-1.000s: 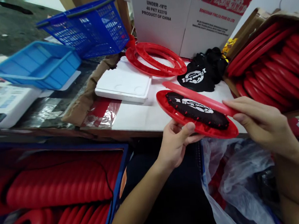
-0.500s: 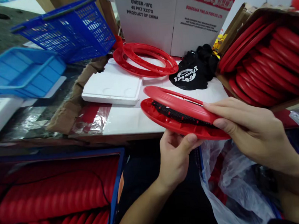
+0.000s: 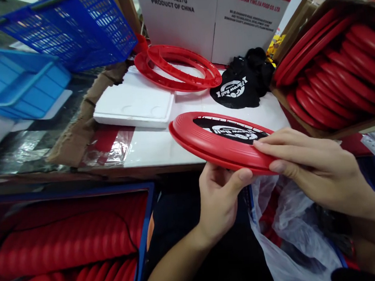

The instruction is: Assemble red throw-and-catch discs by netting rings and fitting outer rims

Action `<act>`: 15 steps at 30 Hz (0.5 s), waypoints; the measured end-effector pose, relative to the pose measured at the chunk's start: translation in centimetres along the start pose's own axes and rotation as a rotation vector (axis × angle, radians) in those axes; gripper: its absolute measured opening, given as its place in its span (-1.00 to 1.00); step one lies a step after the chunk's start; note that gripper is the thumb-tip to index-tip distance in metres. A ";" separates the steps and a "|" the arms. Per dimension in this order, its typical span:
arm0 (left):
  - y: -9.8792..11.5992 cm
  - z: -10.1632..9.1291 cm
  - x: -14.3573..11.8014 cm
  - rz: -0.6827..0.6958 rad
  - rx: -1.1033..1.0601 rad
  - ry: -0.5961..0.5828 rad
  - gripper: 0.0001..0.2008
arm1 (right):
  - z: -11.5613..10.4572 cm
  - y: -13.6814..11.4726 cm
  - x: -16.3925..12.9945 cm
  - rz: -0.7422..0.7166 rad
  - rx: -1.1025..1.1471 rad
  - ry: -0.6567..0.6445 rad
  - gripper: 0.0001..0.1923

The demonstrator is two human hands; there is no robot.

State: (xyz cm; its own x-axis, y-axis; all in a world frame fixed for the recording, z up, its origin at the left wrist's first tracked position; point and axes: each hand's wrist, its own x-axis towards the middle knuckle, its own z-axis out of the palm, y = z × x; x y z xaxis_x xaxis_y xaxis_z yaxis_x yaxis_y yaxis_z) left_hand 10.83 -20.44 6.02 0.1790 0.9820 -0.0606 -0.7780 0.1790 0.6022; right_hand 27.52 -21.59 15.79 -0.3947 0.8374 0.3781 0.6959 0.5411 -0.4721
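Observation:
Between my hands is a red plastic ring disc (image 3: 190,134), made of two rings laid one on the other with a thin gap along the near rim. Black mesh fabric (image 3: 232,130) with white "Throw Ball" print fills its centre. My left hand (image 3: 222,194) grips the disc from below, thumb along the near edge. My right hand (image 3: 309,161) pinches the right edge, fingers on top and thumb at the near side. Beyond it on the table lie loose red rings (image 3: 182,69) and a pile of black printed fabric pieces (image 3: 235,87).
A white foam block (image 3: 132,103) lies left of the rings. Blue baskets (image 3: 78,32) stand at the far left. A cardboard box of red rings (image 3: 335,77) leans at the right. Below are a blue crate (image 3: 152,199) of stacked red rings and a clear plastic bag (image 3: 289,236).
The upper ring has come down onto the lower one, so the wide gap between them has narrowed. The disc's top now tilts toward me, showing the print. Both hands keep their holds.

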 end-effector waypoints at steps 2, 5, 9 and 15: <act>0.0 0.0 0.0 -0.005 -0.005 -0.005 -0.57 | 0.0 0.0 0.1 -0.006 0.001 -0.004 -0.56; 0.0 0.0 0.0 0.000 -0.025 -0.009 -0.59 | 0.1 0.1 0.1 -0.029 -0.007 -0.007 -0.55; 0.2 -0.2 0.0 -0.035 -0.052 0.005 -0.59 | 1.3 1.2 -0.2 -0.128 -0.059 0.014 -0.54; -0.5 -2.4 0.2 -0.177 -0.067 0.160 -0.58 | 6.7 3.6 -2.7 -0.389 -0.400 0.014 -0.44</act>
State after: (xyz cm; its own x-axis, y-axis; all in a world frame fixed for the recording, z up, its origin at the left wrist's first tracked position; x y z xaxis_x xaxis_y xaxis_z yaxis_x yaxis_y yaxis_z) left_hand 9.82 -20.18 3.75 0.2228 0.9311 -0.2888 -0.7823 0.3476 0.5169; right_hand 27.08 -21.42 7.75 -0.6624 0.5789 0.4755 0.6748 0.7367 0.0430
